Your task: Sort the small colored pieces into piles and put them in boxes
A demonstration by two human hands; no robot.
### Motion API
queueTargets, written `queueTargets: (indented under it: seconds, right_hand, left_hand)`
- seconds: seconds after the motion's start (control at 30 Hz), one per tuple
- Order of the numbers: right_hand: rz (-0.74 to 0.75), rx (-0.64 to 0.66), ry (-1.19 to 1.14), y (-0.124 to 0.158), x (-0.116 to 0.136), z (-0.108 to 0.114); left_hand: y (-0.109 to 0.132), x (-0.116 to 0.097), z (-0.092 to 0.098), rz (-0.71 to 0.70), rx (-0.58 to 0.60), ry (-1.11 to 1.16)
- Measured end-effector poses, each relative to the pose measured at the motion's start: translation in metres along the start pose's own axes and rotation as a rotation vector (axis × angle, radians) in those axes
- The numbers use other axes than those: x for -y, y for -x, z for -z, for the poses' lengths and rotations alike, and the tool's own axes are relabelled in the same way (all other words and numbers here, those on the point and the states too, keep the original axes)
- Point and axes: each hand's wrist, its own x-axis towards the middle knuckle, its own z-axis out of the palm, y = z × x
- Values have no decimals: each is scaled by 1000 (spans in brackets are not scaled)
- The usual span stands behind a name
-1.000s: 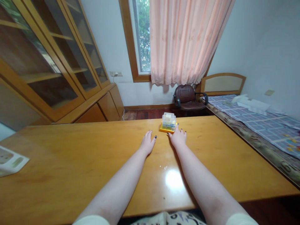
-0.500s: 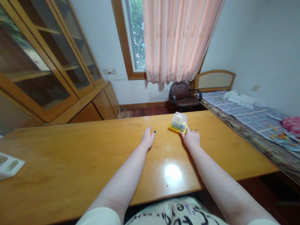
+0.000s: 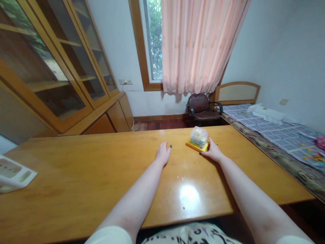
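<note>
We see the left hand [image 3: 163,153] lying flat, palm down, on the wooden table [image 3: 76,169], fingers loosely together and holding nothing. The right hand [image 3: 213,151] rests on the table to the right, well apart from the left. Its fingers touch the right side of a small clear plastic box [image 3: 198,136] that stands on a yellow base [image 3: 195,146]; the thumb lies by the near corner of the base. We cannot tell whether the hand grips the box or only rests against it.

The box stands upright near the far edge of the table, right of centre, between the two hands but just beside the right one. Coloured contents show through its walls; they are too small to identify.

A printed sheet [image 3: 14,173] lies at the left edge of the table. Beyond the table we note a brown chair [image 3: 201,107], a pink curtain [image 3: 200,44], a glass-fronted cabinet [image 3: 50,67] on the left and a bed [image 3: 279,132] on the right.
</note>
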Motion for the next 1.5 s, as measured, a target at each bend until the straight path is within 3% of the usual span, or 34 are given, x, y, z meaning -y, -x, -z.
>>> queueTargets:
  seconds: [0.27, 0.5, 0.8, 0.97, 1.1, 1.17, 1.3, 1.4, 1.5]
  right_hand:
    - [-216, -80, 104, 5, 11, -3]
    - [-452, -174, 114, 2, -10, 13]
    - [-474, -177, 171, 7, -44, 24]
    - [-435, -148, 190, 21, -42, 23]
    - [-467, -242, 272, 51, -25, 14]
    - [-304, -227, 326, 70, -9, 6]
    - [195, -18, 263, 94, 35, -15]
    - [301, 125, 181, 90, 78, -31]
    - [333, 225, 119, 71, 123, -50]
  left_hand:
    - [0, 1, 1, 3, -2, -7]
    - [1, 1, 2, 3, -5, -10]
    - [-4, 1, -1, 14, 14, -25]
    - [-7, 9, 2, 54, 84, 199]
    - [11, 18, 21, 38, 207, 405]
    - [26, 20, 31, 13, 256, 455]
    - [43, 16, 41, -32, 303, 299]
    - [39, 9, 42, 17, 298, 152]
    - [33, 4, 43, 63, 182, -98]
